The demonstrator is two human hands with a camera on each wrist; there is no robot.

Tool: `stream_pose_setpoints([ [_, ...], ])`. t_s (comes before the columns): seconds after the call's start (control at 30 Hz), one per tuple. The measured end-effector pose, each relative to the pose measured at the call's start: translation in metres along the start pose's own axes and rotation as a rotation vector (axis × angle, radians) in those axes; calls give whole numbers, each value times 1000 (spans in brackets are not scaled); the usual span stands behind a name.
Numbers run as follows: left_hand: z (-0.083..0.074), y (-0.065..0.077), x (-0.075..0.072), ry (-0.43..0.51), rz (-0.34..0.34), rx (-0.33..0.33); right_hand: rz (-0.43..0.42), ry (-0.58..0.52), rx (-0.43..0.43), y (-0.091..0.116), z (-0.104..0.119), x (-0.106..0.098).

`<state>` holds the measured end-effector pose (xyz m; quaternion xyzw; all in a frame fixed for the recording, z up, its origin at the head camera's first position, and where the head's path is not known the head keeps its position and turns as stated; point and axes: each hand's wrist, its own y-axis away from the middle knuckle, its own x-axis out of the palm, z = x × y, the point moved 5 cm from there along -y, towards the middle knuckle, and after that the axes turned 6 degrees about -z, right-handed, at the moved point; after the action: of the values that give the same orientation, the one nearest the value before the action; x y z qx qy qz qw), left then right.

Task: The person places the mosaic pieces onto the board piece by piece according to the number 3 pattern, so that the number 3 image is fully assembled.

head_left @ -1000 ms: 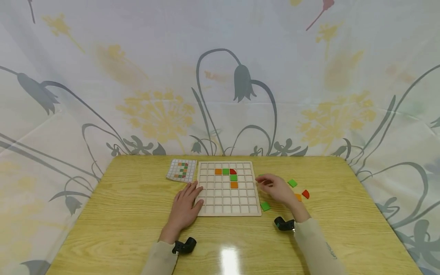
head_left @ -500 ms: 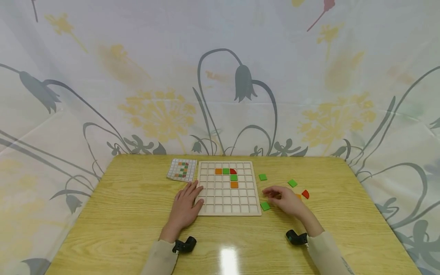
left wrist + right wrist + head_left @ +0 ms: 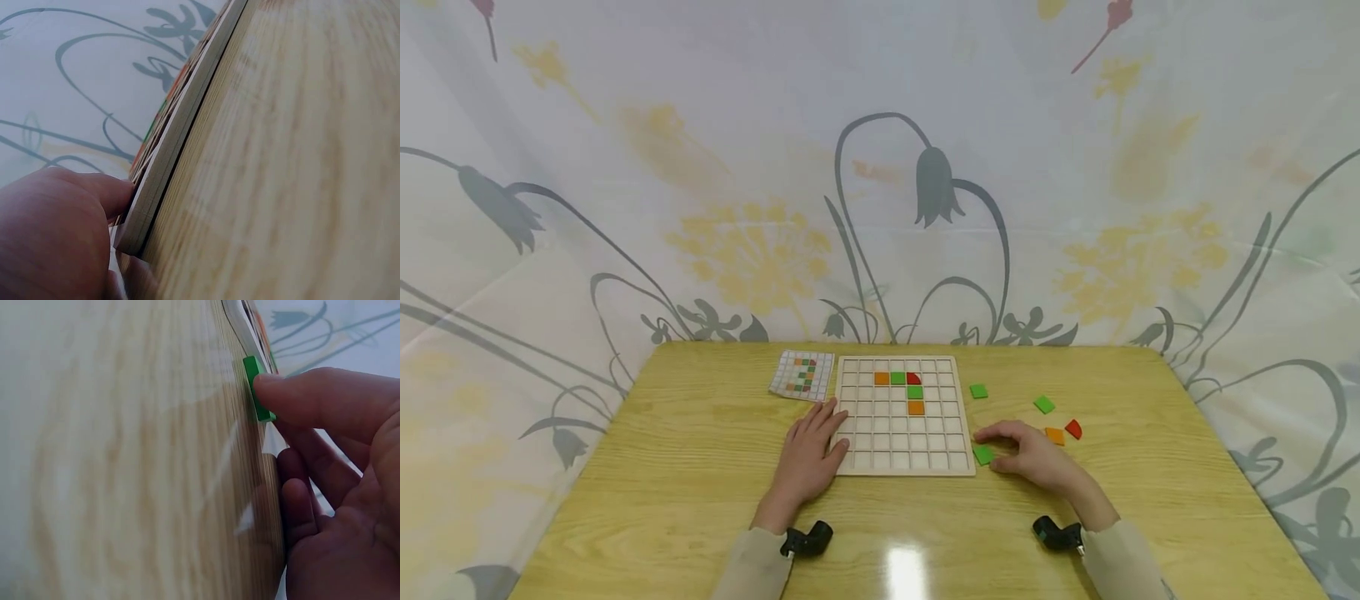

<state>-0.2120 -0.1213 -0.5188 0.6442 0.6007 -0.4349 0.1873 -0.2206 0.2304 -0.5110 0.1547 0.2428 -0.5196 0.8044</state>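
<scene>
A pale gridded board [image 3: 865, 433] lies on the table, with orange, green and red tiles set in some of its cells. My left hand [image 3: 808, 454] rests over its left edge, fingers straight; in the left wrist view the thumb [image 3: 112, 192] touches the rim. Beside the board's near right corner, my right hand [image 3: 1033, 454] has thumb and index finger around a green square tile [image 3: 982, 454]. The right wrist view shows the thumb pressed on the edge of this green tile [image 3: 255, 387], which sits low at the tabletop, the other fingers curled behind.
A small pattern card [image 3: 780, 379] with a coloured grid lies left of the board. To the right are another green tile [image 3: 978, 391], a farther green tile [image 3: 1044, 404], an orange tile [image 3: 1055, 436] and a red quarter-round tile [image 3: 1073, 429]. A patterned cloth [image 3: 880, 208] hangs behind the table.
My right hand has moved from the board's right edge toward the near corner and closed in on the green tile there. Another green tile has come into view behind it. The left hand stays put.
</scene>
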Motion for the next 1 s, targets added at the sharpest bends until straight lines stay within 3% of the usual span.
stream_pose_setpoints([
  [0.73,1,1,1,-12,-8,3,-59,12,-4,1,9,2],
  [1.0,1,1,1,-8,0,-1,-79,89,-26,-1,8,4],
])
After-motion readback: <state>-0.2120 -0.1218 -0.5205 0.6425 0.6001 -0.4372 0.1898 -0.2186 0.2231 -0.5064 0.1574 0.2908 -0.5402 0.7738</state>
